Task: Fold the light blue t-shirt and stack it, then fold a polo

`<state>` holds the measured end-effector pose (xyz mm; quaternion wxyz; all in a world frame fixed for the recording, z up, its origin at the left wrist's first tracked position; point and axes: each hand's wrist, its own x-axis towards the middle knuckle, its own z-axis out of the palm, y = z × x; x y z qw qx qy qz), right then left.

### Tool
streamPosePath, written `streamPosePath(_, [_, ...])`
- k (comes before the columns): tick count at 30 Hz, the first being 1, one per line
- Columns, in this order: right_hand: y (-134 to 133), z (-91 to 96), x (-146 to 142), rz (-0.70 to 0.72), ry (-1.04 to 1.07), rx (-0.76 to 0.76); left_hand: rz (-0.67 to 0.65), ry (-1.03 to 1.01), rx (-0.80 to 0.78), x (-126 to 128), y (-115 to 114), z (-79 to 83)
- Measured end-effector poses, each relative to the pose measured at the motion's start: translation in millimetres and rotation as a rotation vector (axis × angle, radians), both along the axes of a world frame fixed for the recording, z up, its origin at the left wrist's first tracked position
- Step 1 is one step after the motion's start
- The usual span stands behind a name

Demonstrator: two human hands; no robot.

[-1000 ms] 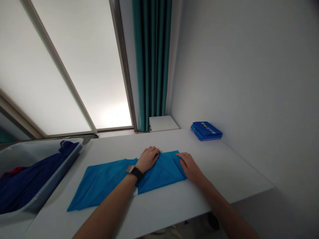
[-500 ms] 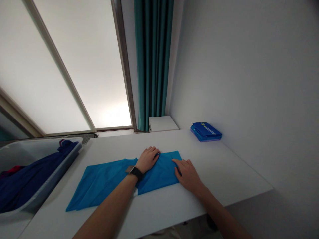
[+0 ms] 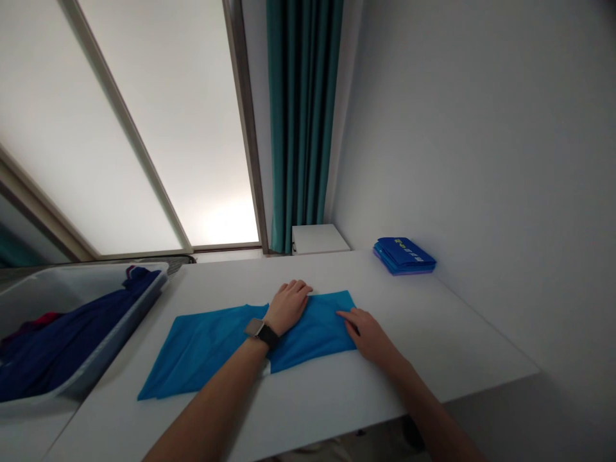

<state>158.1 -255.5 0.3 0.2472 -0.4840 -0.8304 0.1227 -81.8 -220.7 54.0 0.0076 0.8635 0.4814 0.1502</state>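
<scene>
A thin bright blue cloth [image 3: 212, 351] lies spread on the white table [image 3: 418, 308], with its left part forming a slanted point and its right part folded into a flatter layer [image 3: 312, 330]. My left hand [image 3: 287, 307], with a black-strapped watch on the wrist, rests flat on the cloth at its top edge. My right hand [image 3: 368, 335] lies on the cloth's right edge, fingertips on the fabric. Neither hand grips anything.
A folded blue stack [image 3: 404, 255] lies against the wall at the table's far right. On the left stands a grey plastic tub [image 3: 163, 277] holding a navy garment [image 3: 62, 346]. A small white cabinet [image 3: 320, 239] and a teal curtain [image 3: 302, 122] stand beyond the table.
The loose flap at the cloth's right side now lies flatter, and my right hand has slid down along that edge. My left hand stays in place, and the view has shifted slightly.
</scene>
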Motion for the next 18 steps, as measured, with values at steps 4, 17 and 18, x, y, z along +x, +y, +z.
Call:
streamPosePath(4, [1, -3.3, 1, -0.003, 0.007, 0.014, -0.047, 0.028, 0.007, 19, -38, 9.2])
streamPosePath(17, [8, 12.7, 7, -0.059, 0.135, 0.099, -0.019, 0.048, -0.023, 27, -65, -26.4])
streamPosePath(18, [7, 16.8, 4, -0.064, 0.126, 0.125, -0.019, 0.045, -0.021, 28, -66, -26.4])
